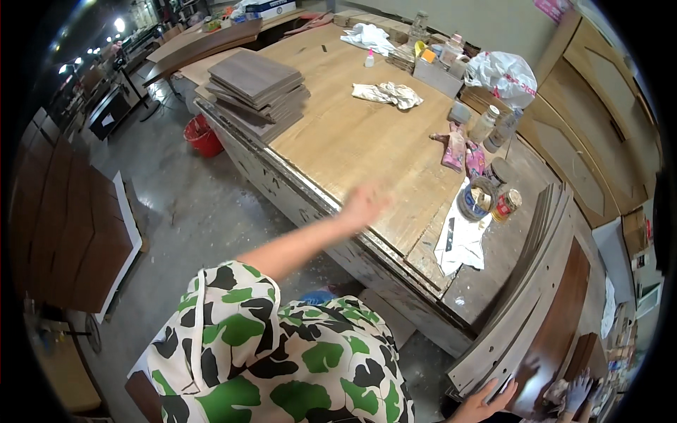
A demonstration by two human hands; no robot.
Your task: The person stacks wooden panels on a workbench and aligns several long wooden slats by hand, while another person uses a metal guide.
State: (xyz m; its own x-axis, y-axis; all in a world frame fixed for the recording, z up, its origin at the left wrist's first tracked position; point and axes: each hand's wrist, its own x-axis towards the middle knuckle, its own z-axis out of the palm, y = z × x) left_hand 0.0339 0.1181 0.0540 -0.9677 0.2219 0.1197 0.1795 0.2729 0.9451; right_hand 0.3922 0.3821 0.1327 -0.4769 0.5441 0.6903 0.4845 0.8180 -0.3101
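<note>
My left hand (367,204), smeared by motion, is over the near edge of the wooden worktable (331,141); its fingers cannot be made out, nor anything in them. At the lower right, my right hand (486,403) has its fingers stretched out against the end of a stack of curved grey-brown boards (518,310). A glossy dark brown panel (553,345) lies beside those boards. To the right of my left hand, a white cloth (462,243) lies under an open tin (477,199) with pale residue. A small red-and-yellow can (506,204) stands next to it.
Dark flat panels (257,81) are stacked at the table's far left. Crumpled cloth (388,94), pink gloves (455,149), jars (485,123) and a plastic bag (504,76) lie farther back. A red bucket (203,135) stands on the floor. Another person's gloved hand (578,392) shows at lower right.
</note>
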